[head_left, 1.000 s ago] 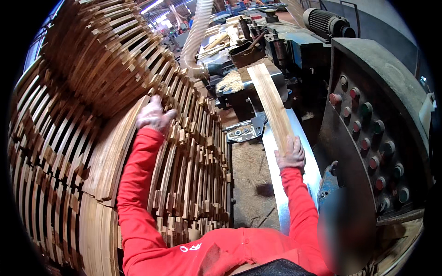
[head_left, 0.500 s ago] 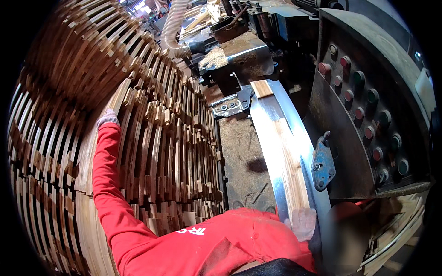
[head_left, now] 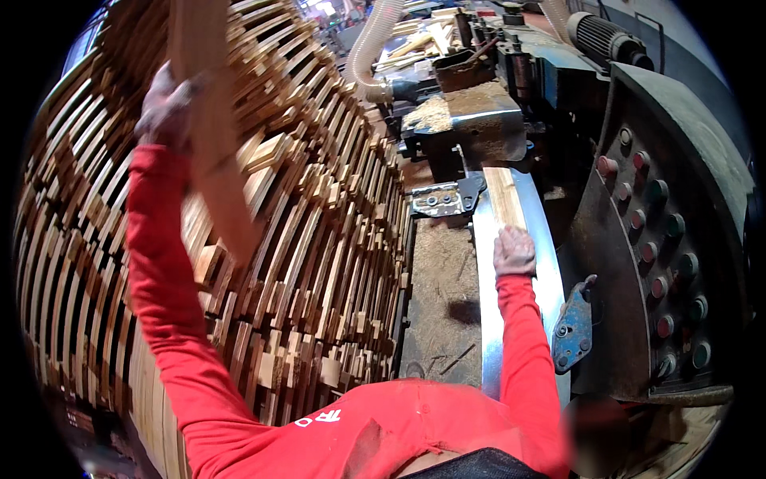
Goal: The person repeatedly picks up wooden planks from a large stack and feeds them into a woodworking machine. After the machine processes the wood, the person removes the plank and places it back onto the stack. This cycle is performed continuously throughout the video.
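Note:
Raised at the upper left, my left hand [head_left: 165, 109] is closed around a long wooden board [head_left: 215, 152], blurred by motion and held in front of the stacked wood. My right hand [head_left: 515, 252], fingers curled, grips the near end of another wooden board [head_left: 503, 194]. That second board lies flat on a shiny metal bed [head_left: 546, 231], its far end reaching the mouth of a woodworking machine [head_left: 491, 144]. The machine hides whatever lies beyond that end.
Tall stacks of wooden boards [head_left: 307, 263] fill the left side. A control panel [head_left: 630, 263] with coloured buttons stands at the right, beside a blue metal bracket [head_left: 573, 327]. A ribbed hose [head_left: 373, 48] runs to the machine, and wood chips [head_left: 431, 116] lie on its cover.
My left hand has lifted a board off the stack. My right hand has moved forward along the bed, and the board there has slid further into the machine. The view has shifted left.

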Tool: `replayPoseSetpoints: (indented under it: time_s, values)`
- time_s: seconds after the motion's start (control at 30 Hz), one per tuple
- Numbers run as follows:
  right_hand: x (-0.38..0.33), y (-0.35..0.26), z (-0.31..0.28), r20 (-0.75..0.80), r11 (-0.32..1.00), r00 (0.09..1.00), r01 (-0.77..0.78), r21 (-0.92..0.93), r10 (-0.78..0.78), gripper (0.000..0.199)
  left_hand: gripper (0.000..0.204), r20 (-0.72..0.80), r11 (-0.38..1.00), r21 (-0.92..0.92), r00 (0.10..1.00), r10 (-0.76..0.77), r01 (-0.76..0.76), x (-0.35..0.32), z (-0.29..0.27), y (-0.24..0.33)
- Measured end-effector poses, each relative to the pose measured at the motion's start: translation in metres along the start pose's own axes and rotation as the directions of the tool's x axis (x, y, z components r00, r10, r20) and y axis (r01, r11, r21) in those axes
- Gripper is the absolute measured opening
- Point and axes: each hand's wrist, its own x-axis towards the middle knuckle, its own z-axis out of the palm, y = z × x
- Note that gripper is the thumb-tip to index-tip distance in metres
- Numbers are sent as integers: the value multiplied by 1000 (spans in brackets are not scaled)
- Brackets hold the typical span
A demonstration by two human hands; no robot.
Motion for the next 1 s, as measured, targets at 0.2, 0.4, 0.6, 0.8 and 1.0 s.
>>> replayPoseSetpoints:
  time_s: [0.2,0.4,0.6,0.8,1.0]
  values:
    - [46,-133,-38,-20,815,994,-74,575,104,91,43,-113,756,-654,988,-109,8,-77,219,10]
    - [-107,-104,-143,202,895,872,-437,-93,447,89,57,644,540,-472,691,-329,697,-263,390,3]
    - [-288,-110,-270,240,806,894,-191,-560,379,78,47,829,947,-156,558,-28,279,-353,399,-6]
    - [-115,-81,-147,47,893,925,-350,-284,378,83,26,685,738,-353,696,-215,575,-192,319,-30]
    - [-11,-36,-20,-17,835,876,-466,-292,483,87,75,133,626,773,938,-319,104,-66,102,-107]
